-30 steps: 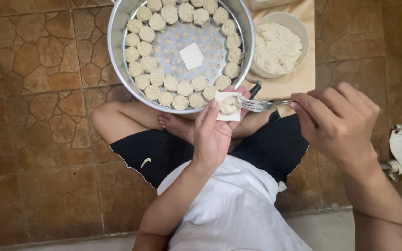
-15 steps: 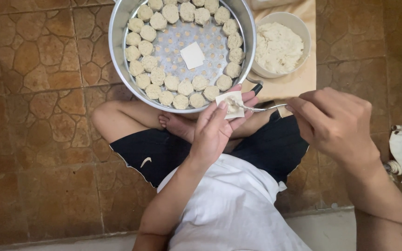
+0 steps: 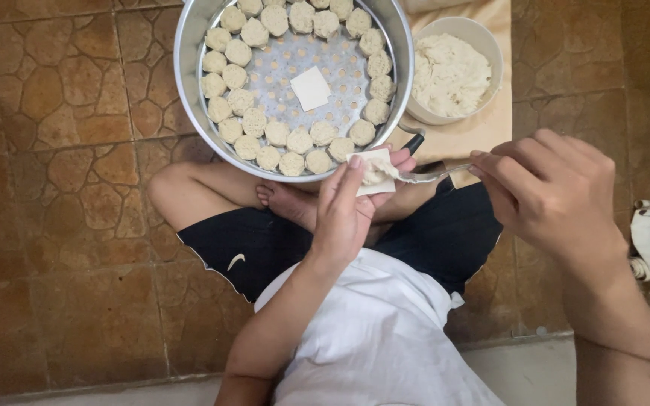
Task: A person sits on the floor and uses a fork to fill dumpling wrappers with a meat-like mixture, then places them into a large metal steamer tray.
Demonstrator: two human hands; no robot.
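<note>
I see my right hand nearest, clenched round a fork whose tip touches filling on the square wrapper. My left hand cups that wrapper, just below the steamer tray rim. Inside the tray, dumplings ring a loose wrapper. Right of the tray stands the filling bowl.

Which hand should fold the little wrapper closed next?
Probably the left hand: the wrapper already lies on its fingers. The right hand is busy holding the fork.
</note>
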